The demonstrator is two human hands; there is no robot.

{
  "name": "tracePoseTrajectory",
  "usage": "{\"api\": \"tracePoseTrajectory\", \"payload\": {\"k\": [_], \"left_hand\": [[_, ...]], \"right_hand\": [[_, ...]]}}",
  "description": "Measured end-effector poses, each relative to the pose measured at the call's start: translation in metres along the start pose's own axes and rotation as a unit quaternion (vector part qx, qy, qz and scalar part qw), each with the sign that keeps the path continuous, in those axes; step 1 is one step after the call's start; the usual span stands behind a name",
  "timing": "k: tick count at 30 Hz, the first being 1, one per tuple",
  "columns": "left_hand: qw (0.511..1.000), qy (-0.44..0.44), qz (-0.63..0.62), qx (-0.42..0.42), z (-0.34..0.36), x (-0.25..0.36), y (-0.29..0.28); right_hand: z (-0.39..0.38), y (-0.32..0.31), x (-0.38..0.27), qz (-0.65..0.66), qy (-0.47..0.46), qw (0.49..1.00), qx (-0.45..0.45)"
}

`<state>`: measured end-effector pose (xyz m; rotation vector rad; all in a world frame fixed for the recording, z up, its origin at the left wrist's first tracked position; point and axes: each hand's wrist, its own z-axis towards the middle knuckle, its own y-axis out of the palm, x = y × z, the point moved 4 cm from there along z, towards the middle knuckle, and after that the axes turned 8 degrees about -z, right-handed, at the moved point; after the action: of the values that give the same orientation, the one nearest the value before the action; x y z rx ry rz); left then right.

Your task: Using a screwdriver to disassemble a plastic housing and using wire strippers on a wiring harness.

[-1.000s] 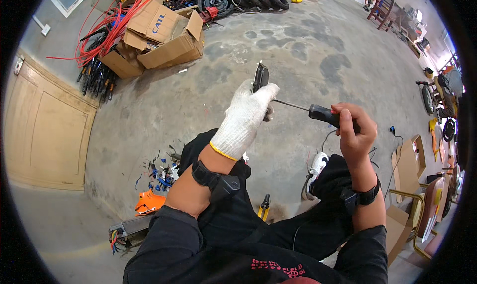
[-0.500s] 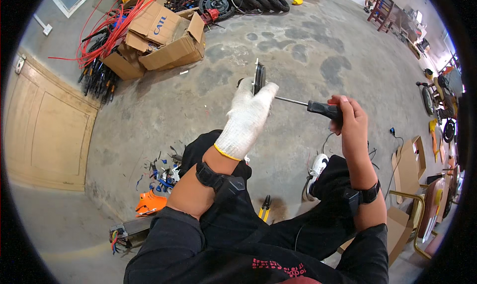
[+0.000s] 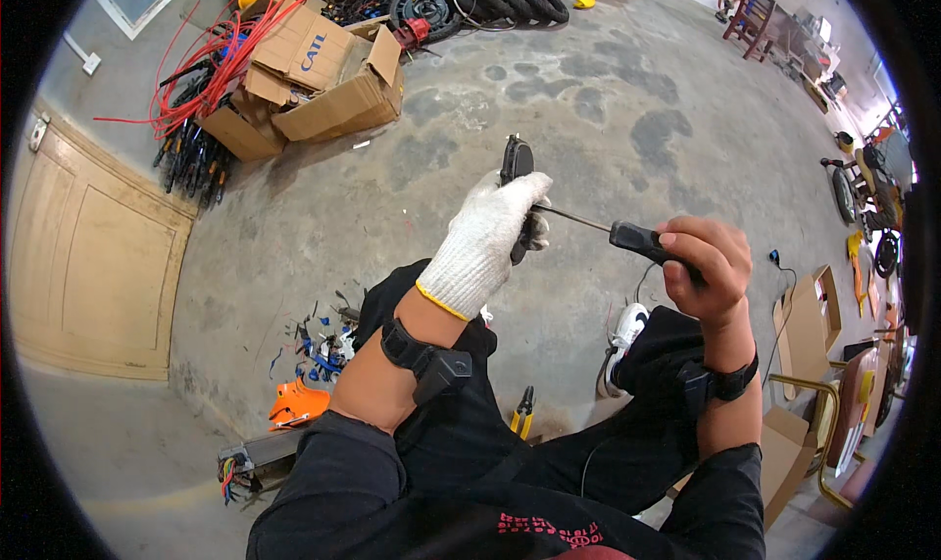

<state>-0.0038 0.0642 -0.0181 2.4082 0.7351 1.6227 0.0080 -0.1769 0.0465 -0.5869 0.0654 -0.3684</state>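
Note:
My left hand [image 3: 487,229], in a white knitted glove, is closed around a black elongated part [image 3: 517,160]. The part sticks out past the top of the glove and shows again below the fingers; its exact kind cannot be made out. From the right, my bare right hand [image 3: 708,263] grips the black handle of a screwdriver [image 3: 635,238]. The metal shaft points left toward the part, and its tip is hidden at the gloved fingers. Both hands are raised over the concrete floor, in front of my knees.
Yellow-handled pliers [image 3: 525,412] lie between my legs. Small scraps [image 3: 321,349] and an orange plastic piece [image 3: 297,403] are on the floor to the left. Cardboard boxes [image 3: 338,95] and red cables [image 3: 230,55] stand far left. A gold-framed chair [image 3: 833,413] is at right.
The black part has turned in my left hand, showing more of its broad face and its lower end. My right hand has moved slightly right and down, tilting the screwdriver more steeply.

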Motion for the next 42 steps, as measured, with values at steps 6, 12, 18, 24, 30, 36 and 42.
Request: {"api": "tracePoseTrajectory", "payload": {"k": [6,12,18,24,30,36,42], "left_hand": [[0.999,0.006,0.044,0.020,0.001,-0.001,0.000],[0.995,0.050,0.068,0.055,-0.002,0.002,-0.004],[0.970,0.108,0.192,0.108,-0.006,0.006,-0.005],[0.974,0.141,0.145,0.105,-0.006,0.016,-0.006],[1.000,-0.017,0.004,0.014,0.007,-0.007,-0.005],[0.989,0.059,0.123,0.048,-0.006,0.009,0.004],[0.970,0.116,0.198,0.077,-0.001,0.005,-0.001]], "right_hand": [[-0.013,0.011,0.010,0.053,0.204,0.977,0.037],[-0.026,0.026,0.010,0.160,0.475,0.865,0.006],[-0.034,0.037,0.019,0.224,0.629,0.743,-0.030],[-0.025,0.035,0.009,0.213,0.519,0.827,0.036],[0.006,0.001,-0.009,0.029,-0.023,0.999,0.000],[-0.024,0.021,0.013,0.143,0.442,0.885,0.010],[-0.035,0.035,0.020,0.210,0.630,0.747,-0.029]]}}
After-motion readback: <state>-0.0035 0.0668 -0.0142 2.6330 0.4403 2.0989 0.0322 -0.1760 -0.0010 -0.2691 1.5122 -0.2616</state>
